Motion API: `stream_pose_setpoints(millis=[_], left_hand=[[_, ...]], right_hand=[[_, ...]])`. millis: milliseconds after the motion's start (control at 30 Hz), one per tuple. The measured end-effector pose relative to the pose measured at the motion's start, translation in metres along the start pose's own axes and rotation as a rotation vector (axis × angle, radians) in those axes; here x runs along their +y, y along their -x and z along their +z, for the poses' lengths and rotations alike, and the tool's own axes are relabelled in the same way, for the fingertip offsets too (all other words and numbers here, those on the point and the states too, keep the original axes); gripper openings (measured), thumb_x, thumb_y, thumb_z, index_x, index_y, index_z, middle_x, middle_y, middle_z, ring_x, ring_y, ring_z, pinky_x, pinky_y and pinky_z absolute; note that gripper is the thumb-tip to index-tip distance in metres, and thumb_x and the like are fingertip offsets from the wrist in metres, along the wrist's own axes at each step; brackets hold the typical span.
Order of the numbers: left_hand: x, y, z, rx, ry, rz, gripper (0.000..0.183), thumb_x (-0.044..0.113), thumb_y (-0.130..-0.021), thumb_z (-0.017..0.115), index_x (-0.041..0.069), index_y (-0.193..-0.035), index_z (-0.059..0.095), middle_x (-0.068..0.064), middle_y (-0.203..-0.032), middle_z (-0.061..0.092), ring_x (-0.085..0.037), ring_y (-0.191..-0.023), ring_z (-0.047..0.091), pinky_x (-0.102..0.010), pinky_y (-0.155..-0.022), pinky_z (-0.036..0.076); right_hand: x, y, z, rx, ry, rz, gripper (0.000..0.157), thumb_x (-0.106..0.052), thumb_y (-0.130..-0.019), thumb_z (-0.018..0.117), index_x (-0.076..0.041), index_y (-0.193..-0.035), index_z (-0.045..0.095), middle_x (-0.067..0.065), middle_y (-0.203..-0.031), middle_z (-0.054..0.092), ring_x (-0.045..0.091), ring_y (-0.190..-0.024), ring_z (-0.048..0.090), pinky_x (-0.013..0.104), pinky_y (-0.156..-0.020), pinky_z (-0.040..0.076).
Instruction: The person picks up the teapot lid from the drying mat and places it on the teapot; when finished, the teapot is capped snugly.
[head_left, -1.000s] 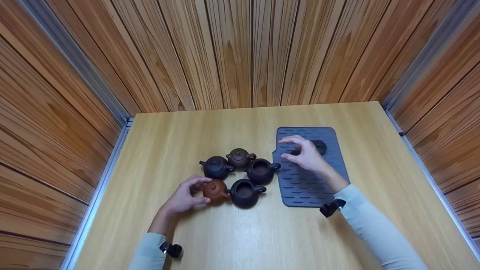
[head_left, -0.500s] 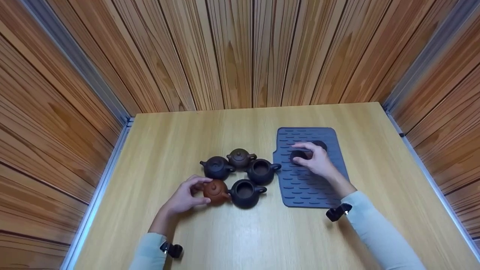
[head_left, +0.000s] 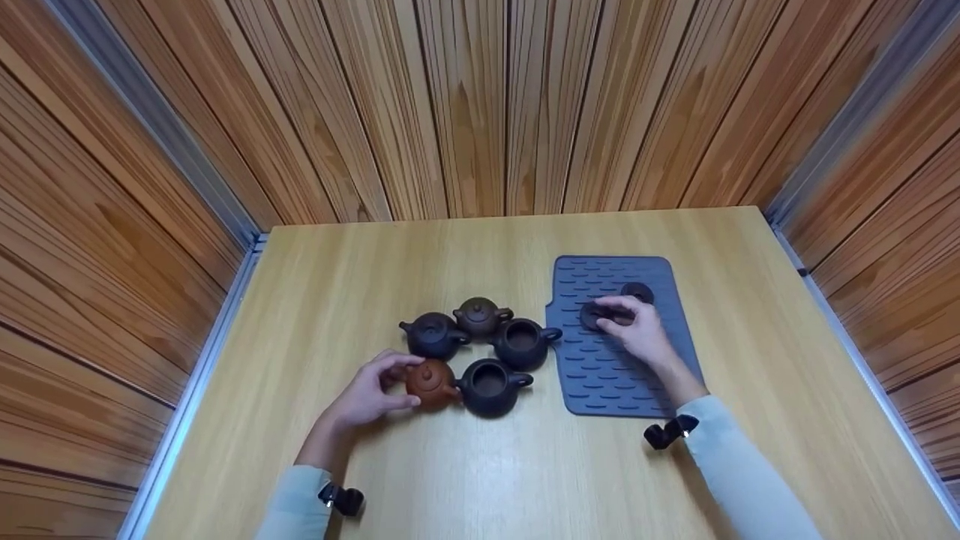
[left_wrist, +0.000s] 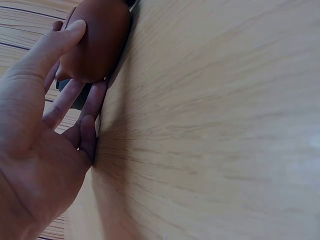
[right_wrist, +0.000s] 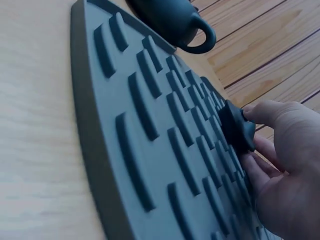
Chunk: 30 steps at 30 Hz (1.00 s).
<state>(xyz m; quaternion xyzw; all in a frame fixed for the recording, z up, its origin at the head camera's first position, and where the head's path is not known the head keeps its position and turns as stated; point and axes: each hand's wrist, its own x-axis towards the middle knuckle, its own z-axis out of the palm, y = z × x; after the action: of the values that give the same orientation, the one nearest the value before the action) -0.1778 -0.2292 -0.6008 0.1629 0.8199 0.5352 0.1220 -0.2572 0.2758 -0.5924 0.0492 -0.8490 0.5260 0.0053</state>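
Note:
My left hand (head_left: 369,394) holds a small reddish-brown teapot (head_left: 430,384), its lid in place, between thumb and fingers. In the left wrist view the thumb presses the side of that teapot (left_wrist: 97,42). On the grey ridged mat (head_left: 611,386), my right hand (head_left: 643,334) pinches a dark teapot lid (head_left: 590,316) by its knob. The right wrist view shows this lid (right_wrist: 236,127) close over the ridges, thumb at the knob. Another dark lid (head_left: 637,290) lies just behind the hand.
Two dark teapots without lids, a front one (head_left: 489,386) and a rear one (head_left: 520,343), stand left of the mat. The rear one's handle overlaps the mat's edge. A black lidded teapot (head_left: 433,334) and a dark brown lidded one (head_left: 479,316) stand behind. Wooden walls surround the table (head_left: 465,480).
My right hand has moved right and slightly nearer, from above the mat's left part onto the lid, and its fingers have closed on the knob. The left hand has stayed on the reddish-brown teapot.

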Motion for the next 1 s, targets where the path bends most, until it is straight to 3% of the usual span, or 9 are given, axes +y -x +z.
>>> stream_pose_setpoints(millis=[100, 233, 367, 733, 1000], left_hand=[[0.0013, -0.0004, 0.0001, -0.001, 0.019, 0.001, 0.061, 0.007, -0.090, 0.094, 0.006, -0.146, 0.071, -0.020, -0.138, 0.068, -0.018, -0.116, 0.067, -0.027, -0.102, 0.051], [0.0024, -0.0007, 0.0007, -0.002, 0.034, 0.005, 0.061, 0.007, -0.090, 0.094, 0.004, -0.146, 0.071, -0.021, -0.137, 0.067, -0.014, -0.114, 0.066, -0.025, -0.100, 0.050], [0.0013, -0.0006, 0.0012, -0.004, 0.037, 0.014, 0.061, 0.007, -0.090, 0.093, 0.003, -0.147, 0.070, -0.021, -0.137, 0.067, -0.013, -0.113, 0.067, -0.025, -0.101, 0.051], [0.0014, -0.0013, 0.0015, -0.013, 0.036, 0.014, 0.062, 0.007, -0.091, 0.093, 0.003, -0.148, 0.069, -0.023, -0.141, 0.066, -0.013, -0.117, 0.068, -0.024, -0.103, 0.052], [0.0061, -0.0004, -0.0049, -0.034, -0.024, 0.034, 0.056, 0.011, -0.095, 0.090, 0.001, -0.147, 0.069, -0.024, -0.141, 0.070, -0.028, -0.126, 0.071, -0.030, -0.110, 0.053]], right_hand=[[0.0019, -0.0014, 0.0006, 0.028, -0.016, 0.006, 0.035, 0.001, -0.100, 0.082, 0.004, -0.134, 0.078, 0.029, -0.146, 0.071, 0.033, -0.138, 0.068, 0.010, -0.100, 0.056], [0.0039, -0.0029, -0.0001, 0.031, -0.013, 0.006, 0.031, 0.000, -0.100, 0.082, 0.003, -0.131, 0.081, 0.028, -0.147, 0.072, 0.037, -0.142, 0.065, 0.002, -0.097, 0.050], [0.0063, -0.0029, -0.0014, 0.017, 0.029, -0.007, 0.028, -0.003, -0.102, 0.081, 0.002, -0.130, 0.082, 0.027, -0.147, 0.072, 0.044, -0.145, 0.062, 0.003, -0.099, 0.048], [0.0082, -0.0017, -0.0047, -0.005, 0.059, -0.016, 0.027, -0.004, -0.103, 0.080, -0.001, -0.130, 0.083, 0.024, -0.147, 0.073, 0.043, -0.146, 0.062, 0.004, -0.103, 0.043], [0.0058, -0.0011, -0.0032, -0.014, 0.053, -0.006, 0.027, -0.007, -0.104, 0.079, -0.002, -0.130, 0.083, 0.023, -0.148, 0.073, 0.043, -0.147, 0.062, 0.008, -0.108, 0.043]])
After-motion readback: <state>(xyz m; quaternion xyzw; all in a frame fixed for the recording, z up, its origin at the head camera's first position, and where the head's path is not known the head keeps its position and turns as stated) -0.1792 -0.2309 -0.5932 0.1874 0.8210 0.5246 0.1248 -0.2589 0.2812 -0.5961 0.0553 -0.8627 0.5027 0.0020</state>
